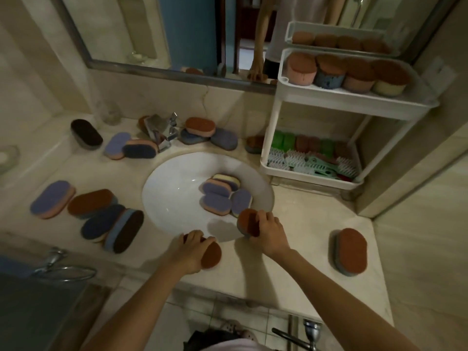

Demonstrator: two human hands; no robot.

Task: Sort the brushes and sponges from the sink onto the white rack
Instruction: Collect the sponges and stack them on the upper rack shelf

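Note:
My left hand (191, 250) grips a brown-topped sponge (212, 255) on the counter at the sink's front edge. At the front right rim of the white sink (172, 198), my right hand (269, 230) holds another brown-topped sponge (247, 221). Several purple-topped sponges (217, 202) lie in the basin. The white rack (354, 102) stands at the back right. Its top shelf carries a row of brown-topped sponges (329, 69), and its bottom shelf holds brushes (311, 163).
Loose sponges lie around the sink: a pile at the left (101, 219), more beside the chrome tap (164, 133), one brown sponge at the right (350, 252). A mirror (152, 34) hangs behind. A towel ring (65, 272) sits at the lower left.

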